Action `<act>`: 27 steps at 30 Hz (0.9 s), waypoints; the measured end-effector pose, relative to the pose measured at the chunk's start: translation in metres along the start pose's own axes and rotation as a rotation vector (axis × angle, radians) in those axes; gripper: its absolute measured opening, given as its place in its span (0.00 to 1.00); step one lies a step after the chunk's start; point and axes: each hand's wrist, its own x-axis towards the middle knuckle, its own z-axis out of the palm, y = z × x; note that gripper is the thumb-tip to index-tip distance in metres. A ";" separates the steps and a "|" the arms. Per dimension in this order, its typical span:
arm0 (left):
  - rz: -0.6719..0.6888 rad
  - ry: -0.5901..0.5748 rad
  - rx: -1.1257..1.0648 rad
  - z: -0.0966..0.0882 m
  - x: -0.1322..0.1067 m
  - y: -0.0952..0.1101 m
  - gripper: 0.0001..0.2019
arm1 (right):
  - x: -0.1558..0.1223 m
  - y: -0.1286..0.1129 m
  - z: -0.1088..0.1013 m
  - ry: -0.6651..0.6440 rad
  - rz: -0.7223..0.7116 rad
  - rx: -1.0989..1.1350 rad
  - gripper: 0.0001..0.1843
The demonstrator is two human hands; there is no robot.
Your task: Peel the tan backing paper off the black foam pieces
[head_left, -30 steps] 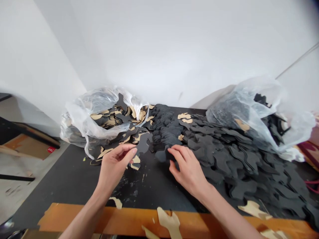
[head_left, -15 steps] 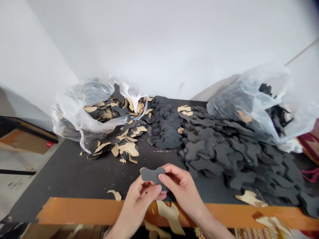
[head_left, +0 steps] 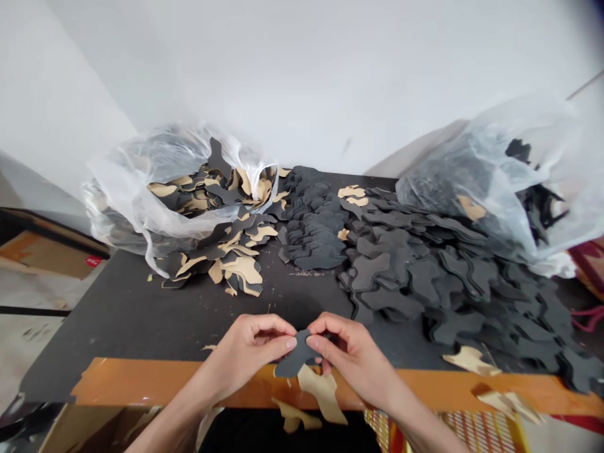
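"Where are you working?"

"In a white-walled corner, at a black tabletop with an orange edge nearest me."

"What's on the tabletop?"

"At the far left there's a left plastic bag, clear and open, with black cutouts backed in tan heaped in its mouth. At the far right, a right plastic bag shows dark pieces through its film. A wide, overlapping spread of black cutouts runs across the right side, with a narrower stack of black cutouts just left of it. A loose pile of tan-backed cutouts sits in front of the left bag."

"And your hands?"

"Both are out over the orange edge, close together and curled, not open. My left hand and my right hand are pinching a single black cutout between them, and it hangs slightly past the edge."

"Anything right below it?"

"Yes, a tan backing piece lies just under it, drooping over the orange edge."
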 end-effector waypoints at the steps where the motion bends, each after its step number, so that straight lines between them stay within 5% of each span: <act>1: -0.002 0.000 0.011 0.000 0.000 0.000 0.08 | 0.000 0.000 0.000 0.005 0.003 -0.003 0.13; 18: -0.023 -0.053 0.077 0.000 0.000 -0.005 0.07 | -0.001 0.005 -0.001 -0.043 -0.052 -0.035 0.09; 21: 0.043 -0.084 0.055 0.002 0.000 -0.006 0.05 | -0.003 0.006 -0.003 -0.029 -0.175 -0.123 0.04; 27: 0.080 -0.185 -0.113 0.011 -0.003 -0.007 0.07 | -0.013 0.012 -0.006 0.000 -0.508 -0.326 0.11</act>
